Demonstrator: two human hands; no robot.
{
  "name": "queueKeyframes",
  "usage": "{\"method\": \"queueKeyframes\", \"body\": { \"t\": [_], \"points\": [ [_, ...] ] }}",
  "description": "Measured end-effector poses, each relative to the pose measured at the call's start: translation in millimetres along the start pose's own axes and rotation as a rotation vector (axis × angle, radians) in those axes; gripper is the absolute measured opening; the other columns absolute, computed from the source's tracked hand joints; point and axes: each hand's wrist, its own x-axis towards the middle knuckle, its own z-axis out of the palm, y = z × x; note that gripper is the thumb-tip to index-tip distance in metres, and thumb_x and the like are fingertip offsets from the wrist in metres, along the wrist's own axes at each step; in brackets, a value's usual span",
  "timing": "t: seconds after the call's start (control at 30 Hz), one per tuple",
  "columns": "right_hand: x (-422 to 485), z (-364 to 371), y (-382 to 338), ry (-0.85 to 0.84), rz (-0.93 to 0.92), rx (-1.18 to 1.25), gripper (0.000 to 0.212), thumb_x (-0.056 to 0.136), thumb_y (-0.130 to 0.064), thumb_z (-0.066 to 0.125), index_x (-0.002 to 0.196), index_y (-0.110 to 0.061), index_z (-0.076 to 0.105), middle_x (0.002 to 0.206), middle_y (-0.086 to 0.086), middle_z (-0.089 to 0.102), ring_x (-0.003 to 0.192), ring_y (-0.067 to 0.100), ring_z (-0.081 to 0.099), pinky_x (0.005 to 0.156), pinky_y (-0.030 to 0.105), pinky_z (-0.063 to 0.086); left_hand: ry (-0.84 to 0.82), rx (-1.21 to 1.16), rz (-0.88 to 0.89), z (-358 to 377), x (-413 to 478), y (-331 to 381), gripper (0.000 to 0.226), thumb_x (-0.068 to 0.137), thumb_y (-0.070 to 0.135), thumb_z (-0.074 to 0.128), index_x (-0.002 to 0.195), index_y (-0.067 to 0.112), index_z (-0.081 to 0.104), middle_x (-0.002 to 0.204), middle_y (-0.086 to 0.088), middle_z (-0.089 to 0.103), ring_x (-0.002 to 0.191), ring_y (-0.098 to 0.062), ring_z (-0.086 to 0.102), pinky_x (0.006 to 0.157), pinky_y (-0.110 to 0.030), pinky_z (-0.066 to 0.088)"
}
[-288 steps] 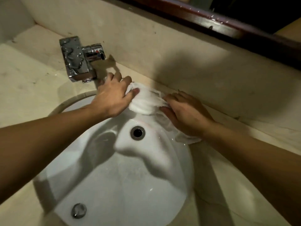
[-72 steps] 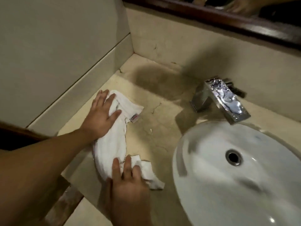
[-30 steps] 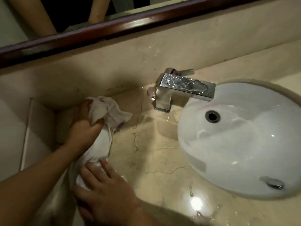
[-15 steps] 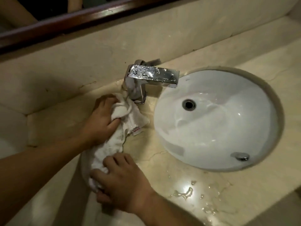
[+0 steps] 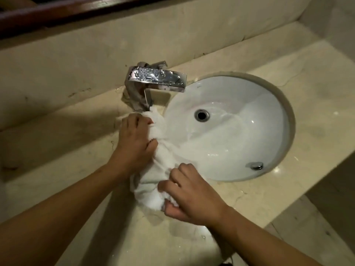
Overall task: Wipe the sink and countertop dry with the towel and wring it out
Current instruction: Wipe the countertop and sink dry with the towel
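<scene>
A bunched white towel (image 5: pixel 153 179) lies along the left rim of the round white sink (image 5: pixel 240 143), on the beige marble countertop (image 5: pixel 57 150). My left hand (image 5: pixel 135 144) grips the towel's far end just below the base of the chrome faucet (image 5: pixel 153 81). My right hand (image 5: pixel 192 194) grips its near end, fingers curled into the cloth. Part of the towel hangs over the basin's edge.
The faucet's flat spout carries water drops and reaches over the basin. An overflow hole (image 5: pixel 201 114) and a drain stopper (image 5: pixel 255 165) sit in the bowl. Wet patches shine on the counter by the front edge (image 5: pixel 201 237). A stone backsplash (image 5: pixel 134 39) runs behind.
Both hands have slid the towel rightward along the counter, from left of the faucet to the sink's left rim. The right hand now curls round the cloth.
</scene>
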Motion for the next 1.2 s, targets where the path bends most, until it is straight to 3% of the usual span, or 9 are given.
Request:
{"method": "queueKeyframes", "body": {
  "t": [0.13,0.27,0.33,0.4,0.6,0.7,0.87,1.03,1.2],
  "points": [
    [8.0,25.1,-60.8,-0.040,-0.010,0.066,0.035,0.084,-0.044,0.061,0.109,-0.020,0.061,0.095,0.006,0.053,0.089,0.029,0.049,0.080,0.041,0.041,-0.088,-0.065,0.056,-25.4,-14.2,-23.6,0.062,0.080,0.050,0.051,0.129,0.012,0.050,0.131,-0.011,0.042,0.118,-0.033,0.047,0.097,-0.036,0.036],
    [19.7,56.8,-126.2,-0.058,0.256,0.119,0.045,0.072,-0.048,0.062,0.112,-0.029,0.066,0.125,0.003,0.057,0.114,0.026,0.053,0.105,0.044,0.040,-0.109,-0.042,0.100,-35.1,-12.8,-25.2,0.077,0.078,0.066,0.060,0.137,0.019,0.047,0.149,-0.006,0.036,0.135,-0.023,0.036,0.111,-0.038,0.032],
    [28.9,67.7,-149.3,-0.035,0.355,0.131,0.027,0.079,-0.041,0.063,0.102,-0.028,0.068,0.123,0.003,0.062,0.116,0.028,0.056,0.110,0.046,0.041,-0.159,-0.037,0.071,-27.6,-9.7,-19.4,0.085,0.075,0.074,0.060,0.144,0.026,0.042,0.156,-0.005,0.032,0.142,-0.026,0.032,0.115,-0.043,0.030],
    [33.5,72.7,-157.6,0.013,0.390,0.099,0.014,0.086,-0.033,0.062,0.096,-0.025,0.066,0.118,0.004,0.064,0.114,0.029,0.060,0.109,0.048,0.044,-0.197,0.045,0.071,-21.9,-8.7,-17.5,0.076,0.077,0.073,0.054,0.143,0.034,0.048,0.159,-0.006,0.033,0.144,-0.035,0.028,0.117,-0.052,0.028],
    [18.7,65.6,-163.3,-0.138,0.211,0.106,0.031,0.089,-0.037,0.049,0.115,-0.023,0.059,0.125,0.005,0.058,0.115,0.027,0.048,0.107,0.045,0.036,-0.275,0.114,0.077,-46.4,-46.1,-38.7,0.048,0.083,0.048,0.049,0.124,0.028,0.064,0.151,-0.008,0.040,0.138,-0.043,0.036,0.106,-0.066,0.040],
    [-3.6,65.5,-171.6,-0.163,0.130,0.140,0.032,0.094,-0.037,0.045,0.120,-0.024,0.058,0.131,0.004,0.057,0.117,0.026,0.048,0.108,0.044,0.032,-0.266,0.185,0.083,-49.1,-79.9,-45.6,0.048,0.084,0.045,0.050,0.122,0.019,0.066,0.147,-0.013,0.043,0.134,-0.044,0.038,0.108,-0.061,0.038],
    [-42.9,42.8,-126.9,-0.172,-0.044,0.182,0.040,0.083,-0.046,0.060,0.114,-0.021,0.055,0.110,0.007,0.056,0.104,0.028,0.046,0.093,0.044,0.038,-0.123,0.202,0.004,-28.2,-110.4,-19.6,0.052,0.084,0.050,0.052,0.116,0.012,0.068,0.141,-0.017,0.046,0.130,-0.044,0.040,0.108,-0.055,0.035],
    [-71.1,-0.9,-36.6,-0.164,-0.165,0.129,0.040,0.091,-0.053,0.047,0.103,-0.017,0.060,0.099,0.006,0.056,0.093,0.029,0.050,0.080,0.042,0.039,0.058,0.162,-0.075,7.0,-105.7,34.7,0.045,0.086,0.050,0.054,0.108,0.013,0.069,0.136,-0.017,0.052,0.125,-0.043,0.045,0.101,-0.052,0.038],
    [-83.3,-37.6,53.6,-0.149,-0.145,-0.004,0.034,0.082,-0.038,0.070,0.102,-0.012,0.063,0.098,0.011,0.057,0.090,0.032,0.051,0.077,0.045,0.042,0.157,0.151,-0.237,46.2,-56.7,92.7,0.042,0.085,0.051,0.053,0.110,0.020,0.067,0.137,-0.010,0.053,0.127,-0.039,0.044,0.101,-0.051,0.038]
  ]
}}
